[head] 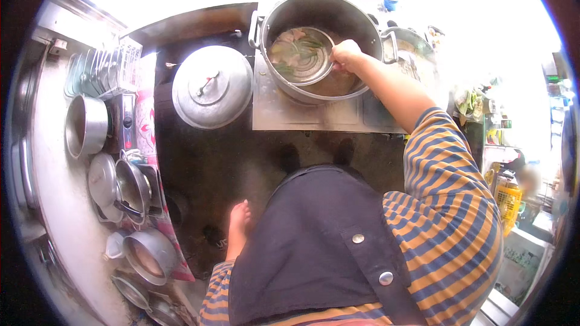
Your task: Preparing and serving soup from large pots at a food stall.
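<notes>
My right hand (346, 55) grips the edge of a round metal strainer (312, 70) inside a large two-handled metal pot (290, 83). Green stalks or leaves (312, 45) and pale pieces, perhaps meat, lie in the strainer. Concentric rings of holes show on its bare part. Cloudy liquid (337, 83) surrounds the strainer at the pot's bottom. The pot stands on a stove (308, 117). Down at my side, my left hand (240, 215) hangs apart from everything, with no object visible in it; its fingers look loosely bent.
Left of the stove is a domed metal lid (213, 88) with a handle. Along the left counter stand a saucepan (90, 127), a wok-like pan (131, 188), another pot (152, 256) and a dish rack (122, 70). A second pot (410, 38) sits to the right. Yellow crates (507, 199) are farther right.
</notes>
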Demonstrator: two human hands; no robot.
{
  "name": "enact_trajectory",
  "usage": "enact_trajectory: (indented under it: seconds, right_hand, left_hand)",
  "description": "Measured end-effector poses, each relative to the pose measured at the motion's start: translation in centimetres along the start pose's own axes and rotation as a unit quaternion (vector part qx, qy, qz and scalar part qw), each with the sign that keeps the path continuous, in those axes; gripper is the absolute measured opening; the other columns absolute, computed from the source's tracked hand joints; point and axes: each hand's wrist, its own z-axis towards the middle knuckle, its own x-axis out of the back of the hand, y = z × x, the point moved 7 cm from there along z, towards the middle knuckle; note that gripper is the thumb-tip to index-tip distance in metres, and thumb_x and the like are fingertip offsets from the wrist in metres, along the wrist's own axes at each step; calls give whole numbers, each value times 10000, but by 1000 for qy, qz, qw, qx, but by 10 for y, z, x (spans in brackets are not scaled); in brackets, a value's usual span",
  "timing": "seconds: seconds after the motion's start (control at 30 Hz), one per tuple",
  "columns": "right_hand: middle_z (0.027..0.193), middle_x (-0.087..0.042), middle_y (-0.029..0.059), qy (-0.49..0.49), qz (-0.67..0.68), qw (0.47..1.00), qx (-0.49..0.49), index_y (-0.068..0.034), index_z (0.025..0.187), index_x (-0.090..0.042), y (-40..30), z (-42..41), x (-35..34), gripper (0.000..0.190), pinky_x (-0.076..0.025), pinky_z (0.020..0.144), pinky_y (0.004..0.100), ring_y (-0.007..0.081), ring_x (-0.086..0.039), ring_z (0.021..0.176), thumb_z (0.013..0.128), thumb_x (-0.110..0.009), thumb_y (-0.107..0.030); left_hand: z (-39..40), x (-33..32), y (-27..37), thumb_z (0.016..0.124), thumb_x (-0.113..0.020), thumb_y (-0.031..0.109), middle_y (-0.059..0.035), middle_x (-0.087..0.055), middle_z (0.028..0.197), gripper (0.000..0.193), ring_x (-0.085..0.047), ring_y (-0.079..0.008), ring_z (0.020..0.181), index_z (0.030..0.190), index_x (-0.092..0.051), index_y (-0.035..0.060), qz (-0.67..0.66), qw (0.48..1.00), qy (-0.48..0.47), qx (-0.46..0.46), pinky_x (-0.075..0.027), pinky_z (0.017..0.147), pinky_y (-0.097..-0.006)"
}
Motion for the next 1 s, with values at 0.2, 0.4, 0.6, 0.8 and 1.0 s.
enact_trajectory:
  seconds: [0.2, 0.4, 0.6, 0.8, 1.0]
  right_hand:
    - [781, -700, 152, 29, 375, 917, -132, 33, 812, -725, -16, -70, 53, 48, -575, 518, 357, 227, -674, 657, 789, -743, -4]
    - [842, -676, 121, 49, 400, 907, -122, 3, 877, -680, -8, -76, 97, 61, -598, 586, 353, 236, -660, 720, 853, -719, -37]
    - [809, -622, 22, 56, 402, 911, -73, -63, 921, -657, 5, -75, 136, 85, -540, 557, 246, 123, -593, 644, 893, -729, -98]
    - [864, -626, 3, 50, 416, 906, -58, -85, 954, -653, 16, -76, 147, 98, -541, 655, 245, 105, -594, 776, 924, -713, -156]
    - [881, -637, 21, 33, 387, 921, -38, -83, 941, -665, 20, -71, 143, 82, -542, 674, 269, 128, -598, 794, 914, -693, -155]
  left_hand:
    - [11, -16, 33, 956, -701, 342, 71, -485, 702, 306, -438, -59, 526, 1125, -581, 116, 30, 999, -14, -6, -322, 438, -234]
    - [10, -16, 58, 928, -735, 371, 49, -565, 799, 396, -507, -67, 591, 1183, -583, 109, 77, 997, 12, -22, -384, 486, -244]
    - [7, -18, 59, 934, -726, 375, 42, -568, 815, 414, -509, -67, 596, 1211, -578, 105, 103, 994, 20, -14, -394, 491, -241]
    - [10, -18, 60, 939, -717, 379, 32, -569, 830, 404, -509, -71, 602, 1204, -588, 102, 116, 993, 9, -1, -398, 498, -242]
    - [13, -21, 76, 945, -706, 383, 30, -564, 811, 416, -499, -79, 587, 1211, -581, 88, 124, 992, 13, -18, -394, 496, -252]
